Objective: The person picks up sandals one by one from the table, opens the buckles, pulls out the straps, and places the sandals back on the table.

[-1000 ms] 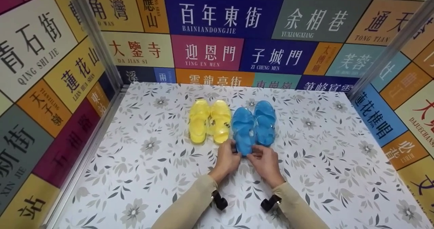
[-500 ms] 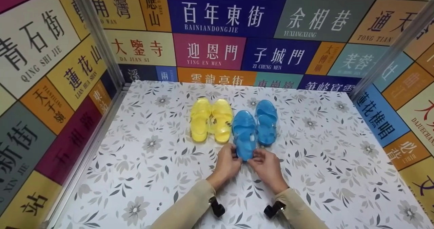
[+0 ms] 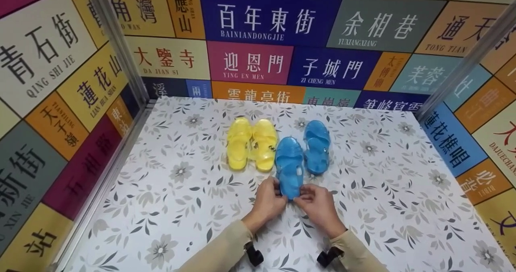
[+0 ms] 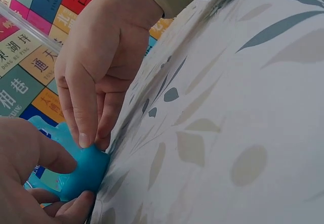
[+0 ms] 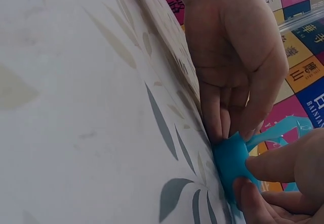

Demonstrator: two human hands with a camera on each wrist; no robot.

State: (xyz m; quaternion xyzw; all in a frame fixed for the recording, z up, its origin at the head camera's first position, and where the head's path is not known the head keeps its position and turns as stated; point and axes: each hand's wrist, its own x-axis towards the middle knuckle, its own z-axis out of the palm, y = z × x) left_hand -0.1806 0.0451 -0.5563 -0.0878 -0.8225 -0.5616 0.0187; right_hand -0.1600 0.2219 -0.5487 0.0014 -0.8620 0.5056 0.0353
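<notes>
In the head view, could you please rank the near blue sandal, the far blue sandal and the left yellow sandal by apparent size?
1. Near blue sandal, pinched at its heel by the left hand and right hand; it looks largest, partly through nearness.
2. Far blue sandal and left yellow sandal: alike, not ranked.

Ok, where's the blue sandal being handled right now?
In the head view the near blue sandal lies mid-table, its heel pinched by the left hand and right hand, between the yellow pair and the other blue sandal.
</notes>
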